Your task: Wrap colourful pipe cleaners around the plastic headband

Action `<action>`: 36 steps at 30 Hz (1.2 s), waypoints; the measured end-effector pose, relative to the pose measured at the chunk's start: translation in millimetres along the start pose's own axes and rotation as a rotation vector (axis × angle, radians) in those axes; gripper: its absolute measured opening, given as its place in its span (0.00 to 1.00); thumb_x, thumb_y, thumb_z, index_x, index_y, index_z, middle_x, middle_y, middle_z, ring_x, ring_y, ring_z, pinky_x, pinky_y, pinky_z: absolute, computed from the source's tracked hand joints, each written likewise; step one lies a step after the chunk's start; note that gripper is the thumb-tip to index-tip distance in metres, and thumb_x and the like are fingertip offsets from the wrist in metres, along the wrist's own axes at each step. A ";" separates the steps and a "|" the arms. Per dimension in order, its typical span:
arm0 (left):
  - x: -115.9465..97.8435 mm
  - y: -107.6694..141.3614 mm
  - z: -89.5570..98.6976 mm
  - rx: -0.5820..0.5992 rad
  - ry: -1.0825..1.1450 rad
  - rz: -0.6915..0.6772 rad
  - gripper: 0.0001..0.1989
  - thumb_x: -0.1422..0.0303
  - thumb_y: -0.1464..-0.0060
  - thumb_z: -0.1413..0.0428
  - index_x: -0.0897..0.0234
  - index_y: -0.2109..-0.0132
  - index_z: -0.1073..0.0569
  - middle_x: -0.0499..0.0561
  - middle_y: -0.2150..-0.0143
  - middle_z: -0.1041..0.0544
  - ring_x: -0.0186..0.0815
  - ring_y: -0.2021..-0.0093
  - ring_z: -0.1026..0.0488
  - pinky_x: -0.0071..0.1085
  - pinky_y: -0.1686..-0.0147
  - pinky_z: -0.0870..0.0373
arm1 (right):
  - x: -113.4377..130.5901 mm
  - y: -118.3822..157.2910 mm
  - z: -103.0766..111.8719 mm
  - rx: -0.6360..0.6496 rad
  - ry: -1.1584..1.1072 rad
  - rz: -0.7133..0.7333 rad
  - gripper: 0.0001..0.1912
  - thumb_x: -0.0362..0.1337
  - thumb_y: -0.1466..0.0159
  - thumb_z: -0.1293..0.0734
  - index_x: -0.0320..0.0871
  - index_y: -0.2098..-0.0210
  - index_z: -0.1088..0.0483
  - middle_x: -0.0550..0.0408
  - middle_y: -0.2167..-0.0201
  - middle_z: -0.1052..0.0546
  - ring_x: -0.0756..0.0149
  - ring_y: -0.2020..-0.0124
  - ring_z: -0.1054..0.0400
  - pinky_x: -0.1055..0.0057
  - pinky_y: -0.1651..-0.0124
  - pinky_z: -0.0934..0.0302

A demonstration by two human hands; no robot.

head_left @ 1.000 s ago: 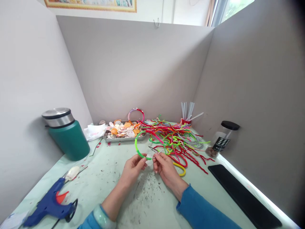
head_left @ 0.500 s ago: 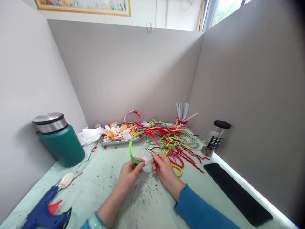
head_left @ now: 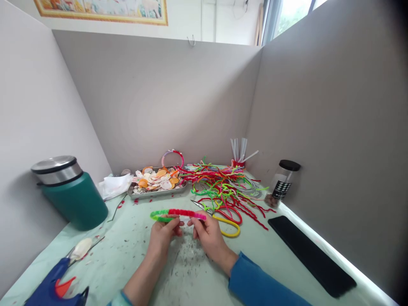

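Between my two hands is a headband [head_left: 182, 212] wrapped in fuzzy green, red and pink pipe cleaner, tipped nearly flat. My left hand [head_left: 163, 233] pinches its green end. The fingers of my right hand [head_left: 208, 233] are closed on the other side, near the pink part. A short pale, bare stretch shows between the fingertips. Just beyond my right hand lie scissors [head_left: 232, 229] with one red and one yellow handle loop, blades pointing left. Behind them spreads a tangled heap of pipe cleaners [head_left: 223, 182] in red, green, pink and grey.
A metal tray [head_left: 156, 194] of shells stands at the back, a wrapped hoop [head_left: 173, 151] behind it. Left are a green flask [head_left: 76, 199] and a blue glue gun [head_left: 47, 282]. Right are a jar [head_left: 283, 185], a black slab [head_left: 312, 255] and glue sticks [head_left: 239, 148] in a holder.
The headband has tipped from upright to nearly flat, its red and pink part now toward my right hand. The view has shifted slightly. The scissors show more fully.
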State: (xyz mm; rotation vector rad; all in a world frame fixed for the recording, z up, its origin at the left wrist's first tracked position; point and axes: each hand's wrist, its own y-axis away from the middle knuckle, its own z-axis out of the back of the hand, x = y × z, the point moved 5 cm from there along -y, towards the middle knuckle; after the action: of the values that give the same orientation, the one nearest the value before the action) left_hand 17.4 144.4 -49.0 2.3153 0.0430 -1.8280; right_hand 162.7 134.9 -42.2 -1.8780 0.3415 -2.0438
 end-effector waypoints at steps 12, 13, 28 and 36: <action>-1.1 2.4 1.5 -0.020 0.053 0.020 0.11 0.68 0.63 0.40 0.68 0.70 0.31 0.49 0.81 0.26 0.29 0.83 0.33 0.25 0.79 0.37 | -0.6 -0.3 -2.7 0.064 -0.032 -0.046 0.09 0.40 0.37 0.40 0.42 0.65 0.32 0.61 0.81 0.32 0.73 0.82 0.39 0.76 0.78 0.46; -1.2 3.4 -1.3 0.015 0.065 0.031 0.13 0.67 0.63 0.39 0.68 0.68 0.32 0.49 0.79 0.25 0.29 0.82 0.32 0.25 0.78 0.36 | -5.6 -2.6 -1.2 0.031 -0.123 -0.111 0.09 0.42 0.37 0.40 0.42 0.65 0.33 0.60 0.80 0.30 0.74 0.83 0.40 0.77 0.80 0.47; -7.1 12.6 -14.2 0.098 -0.677 -0.246 0.14 0.58 0.50 0.48 0.64 0.73 0.29 0.48 0.80 0.27 0.30 0.84 0.35 0.26 0.81 0.42 | -19.1 -16.1 16.3 -0.217 -0.407 -0.287 0.16 0.49 0.43 0.36 0.41 0.71 0.37 0.60 0.80 0.30 0.75 0.85 0.40 0.78 0.85 0.49; -39.1 42.9 -26.7 -0.022 -1.155 -0.943 0.11 0.68 0.44 0.52 0.62 0.61 0.25 0.54 0.65 0.25 0.39 0.63 0.31 0.32 0.63 0.38 | -22.5 -16.4 16.7 -0.209 -0.362 -0.303 0.17 0.51 0.43 0.37 0.42 0.71 0.37 0.60 0.81 0.30 0.75 0.86 0.40 0.79 0.86 0.50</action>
State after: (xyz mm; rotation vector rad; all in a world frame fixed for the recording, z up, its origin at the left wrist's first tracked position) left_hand 39.8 110.4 0.3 0.8635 1.0734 -3.2191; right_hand 179.3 159.9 -54.5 -2.5084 0.1901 -1.8440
